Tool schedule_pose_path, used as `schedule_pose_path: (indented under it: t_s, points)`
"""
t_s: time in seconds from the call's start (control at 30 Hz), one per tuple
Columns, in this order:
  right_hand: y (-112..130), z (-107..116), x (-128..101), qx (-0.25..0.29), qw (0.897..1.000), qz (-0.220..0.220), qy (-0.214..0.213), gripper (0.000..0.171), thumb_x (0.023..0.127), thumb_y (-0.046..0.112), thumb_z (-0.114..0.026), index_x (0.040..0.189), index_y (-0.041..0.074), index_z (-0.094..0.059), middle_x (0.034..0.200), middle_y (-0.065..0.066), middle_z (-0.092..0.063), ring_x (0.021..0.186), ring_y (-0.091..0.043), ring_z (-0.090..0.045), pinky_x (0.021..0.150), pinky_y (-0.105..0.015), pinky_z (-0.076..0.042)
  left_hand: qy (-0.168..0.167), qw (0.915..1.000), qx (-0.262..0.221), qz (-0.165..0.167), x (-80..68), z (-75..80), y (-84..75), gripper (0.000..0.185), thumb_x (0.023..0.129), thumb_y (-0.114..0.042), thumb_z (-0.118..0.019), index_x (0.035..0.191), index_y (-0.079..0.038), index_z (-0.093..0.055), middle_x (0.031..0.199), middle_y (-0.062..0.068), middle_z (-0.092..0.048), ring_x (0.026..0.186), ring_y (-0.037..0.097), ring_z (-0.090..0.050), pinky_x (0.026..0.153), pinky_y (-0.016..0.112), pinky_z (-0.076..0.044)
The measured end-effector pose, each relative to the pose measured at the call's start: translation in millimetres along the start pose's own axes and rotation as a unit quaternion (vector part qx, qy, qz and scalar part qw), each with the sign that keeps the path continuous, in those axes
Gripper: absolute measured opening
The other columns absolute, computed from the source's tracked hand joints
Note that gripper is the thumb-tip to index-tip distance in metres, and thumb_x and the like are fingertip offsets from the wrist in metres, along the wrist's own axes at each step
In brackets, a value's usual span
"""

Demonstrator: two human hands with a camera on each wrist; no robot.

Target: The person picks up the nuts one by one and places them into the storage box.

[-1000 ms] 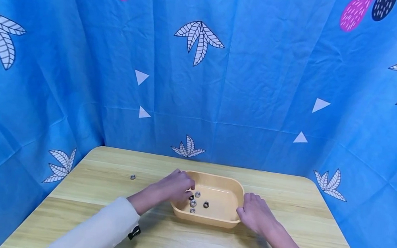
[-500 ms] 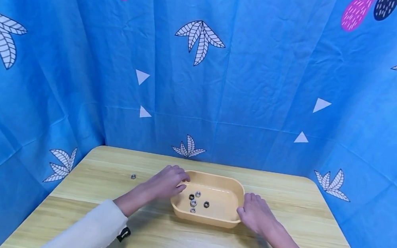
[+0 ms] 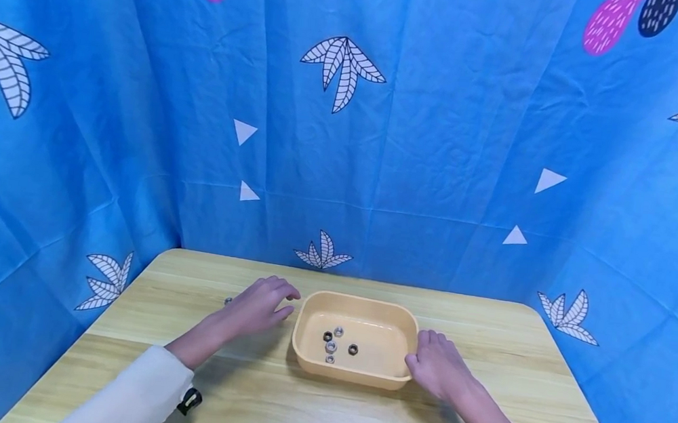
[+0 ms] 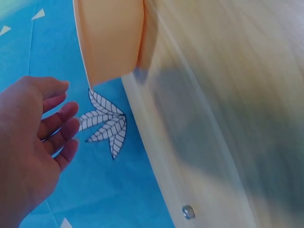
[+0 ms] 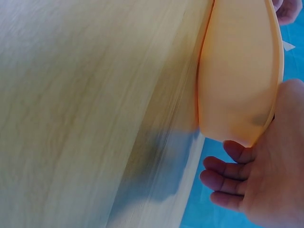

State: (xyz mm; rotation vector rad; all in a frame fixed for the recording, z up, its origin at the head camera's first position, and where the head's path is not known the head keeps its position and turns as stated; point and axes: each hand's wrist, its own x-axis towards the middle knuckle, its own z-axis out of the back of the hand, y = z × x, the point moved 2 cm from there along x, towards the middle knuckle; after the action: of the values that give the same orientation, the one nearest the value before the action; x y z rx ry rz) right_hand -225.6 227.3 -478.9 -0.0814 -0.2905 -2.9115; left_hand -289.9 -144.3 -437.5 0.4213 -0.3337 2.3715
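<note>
A tan plastic tray [image 3: 401, 326] sits mid-table with several small metal nuts [image 3: 331, 347] on its floor. My left hand [image 3: 258, 304] hovers empty just left of the tray, fingers spread and relaxed. A lone nut [image 3: 227, 301] lies on the table by that hand's far-left side. In the left wrist view the left hand [image 4: 33, 142] is open, with the tray [image 4: 111, 38] ahead and the lone nut [image 4: 188, 212] on the wood. My right hand [image 3: 437, 365] rests against the tray's right end; the right wrist view shows this hand [image 5: 259, 185] with relaxed fingers beside the tray [image 5: 240, 71].
The wooden table [image 3: 295, 411] has rounded far corners. A blue patterned cloth [image 3: 443, 147] hangs close behind it and along both sides. Cream sleeves [image 3: 131, 396] cover both forearms.
My left hand has pulled out of the tray and moved left over the table, toward the lone nut. The right hand and the tray have stayed put.
</note>
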Motion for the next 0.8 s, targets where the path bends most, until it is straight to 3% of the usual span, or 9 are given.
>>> schedule_pose_path:
  t_s: [0.27,0.47,0.8]
  points:
    - [-1,0,0,-0.003,1.0,0.004,0.001,0.032,0.096,0.022,-0.056,0.109,-0.006,-0.058,0.092,-0.011,-0.057,0.085,-0.026,-0.052,0.082,-0.046,-0.047,0.016,0.9985,-0.019,0.049,-11.9,1.1,12.4,0.024,0.094,-0.019,-0.076,0.116,-0.01,-0.074,0.114,0.005,-0.075,0.11,0.023,-0.067,0.097,0.045,-0.056]
    - [0,-1,1,0.003,1.0,-0.001,0.005,0.035,0.096,0.024,-0.055,0.113,-0.007,-0.059,0.096,-0.012,-0.058,0.089,-0.027,-0.054,0.087,-0.048,-0.048,0.035,0.9945,-0.035,0.092,-21.6,-1.1,28.5,0.026,0.095,-0.019,-0.074,0.12,-0.01,-0.072,0.118,0.006,-0.074,0.115,0.025,-0.065,0.101,0.049,-0.054]
    - [0,1,0,0.003,1.0,0.0,0.006,0.031,0.095,0.023,-0.056,0.108,-0.005,-0.058,0.093,-0.011,-0.056,0.086,-0.026,-0.052,0.083,-0.047,-0.047,0.01,0.9889,-0.074,0.129,-44.2,-5.3,63.7,0.028,0.092,-0.01,-0.076,0.119,-0.005,-0.072,0.119,0.011,-0.074,0.108,0.03,-0.068,0.093,0.049,-0.057]
